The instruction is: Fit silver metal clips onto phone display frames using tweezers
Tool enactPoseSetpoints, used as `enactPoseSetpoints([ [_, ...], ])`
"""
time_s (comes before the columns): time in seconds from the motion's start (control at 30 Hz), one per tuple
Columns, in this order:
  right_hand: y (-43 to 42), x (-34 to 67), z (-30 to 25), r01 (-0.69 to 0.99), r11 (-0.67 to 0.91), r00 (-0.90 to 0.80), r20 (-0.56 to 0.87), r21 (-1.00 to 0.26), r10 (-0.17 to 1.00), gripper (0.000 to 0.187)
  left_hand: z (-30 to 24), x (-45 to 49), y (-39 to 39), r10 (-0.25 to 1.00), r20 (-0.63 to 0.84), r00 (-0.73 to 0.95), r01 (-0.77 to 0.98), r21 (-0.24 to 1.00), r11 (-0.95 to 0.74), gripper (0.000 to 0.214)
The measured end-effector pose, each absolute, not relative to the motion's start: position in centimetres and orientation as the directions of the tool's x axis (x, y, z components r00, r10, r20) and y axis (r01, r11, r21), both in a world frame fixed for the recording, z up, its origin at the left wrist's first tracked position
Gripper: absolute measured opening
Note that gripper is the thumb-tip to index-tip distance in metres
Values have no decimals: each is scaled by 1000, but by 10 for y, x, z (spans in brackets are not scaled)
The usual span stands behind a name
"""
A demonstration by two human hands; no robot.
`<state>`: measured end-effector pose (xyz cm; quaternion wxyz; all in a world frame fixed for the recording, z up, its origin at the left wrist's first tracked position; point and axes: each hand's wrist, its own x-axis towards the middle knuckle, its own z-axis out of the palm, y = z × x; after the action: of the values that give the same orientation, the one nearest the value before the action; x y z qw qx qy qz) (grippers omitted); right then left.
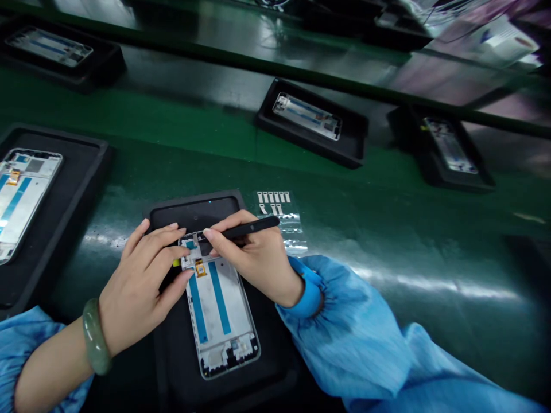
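Our right grip (258, 261) pinches the stylus (252, 228) at the top of the frame (220, 330) in its tray (193, 213), left grip (138, 284) unclenched, steadying it; we should keep the tip light and steady.

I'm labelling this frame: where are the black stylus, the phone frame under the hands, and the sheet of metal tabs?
black stylus (253, 227): head view, middle of its shaft.
phone frame (236, 310): head view, pale centre panel.
sheet of metal tabs (274, 198): head view, top row of tabs.
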<state>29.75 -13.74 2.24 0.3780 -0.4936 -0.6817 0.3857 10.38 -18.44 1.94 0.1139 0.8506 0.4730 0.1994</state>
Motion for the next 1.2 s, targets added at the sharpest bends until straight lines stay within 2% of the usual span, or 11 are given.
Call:
enactPoseSetpoints([
  [0.4,-137,297,21,386,244,-240,158,-889,958,12,20,105,-184,838,240,491,755,362,-546,23],
  [0.57,-136,297,22,397,251,-249,159,-883,955,11,24,107,-184,835,202,512,779,300,-550,31],
  [0.77,-139,296,23,413,261,-271,156,-873,950,10,30,117,-188,858,156,489,841,176,-511,32],
  [1.0,-129,298,27,251,366,-217,316,-896,923,6,31,128,-194,889,180,421,885,134,-446,29],
  [1.2,-118,295,24,152,247,-375,176,-957,910,11,28,127,-195,903,167,396,887,183,-423,30],
])
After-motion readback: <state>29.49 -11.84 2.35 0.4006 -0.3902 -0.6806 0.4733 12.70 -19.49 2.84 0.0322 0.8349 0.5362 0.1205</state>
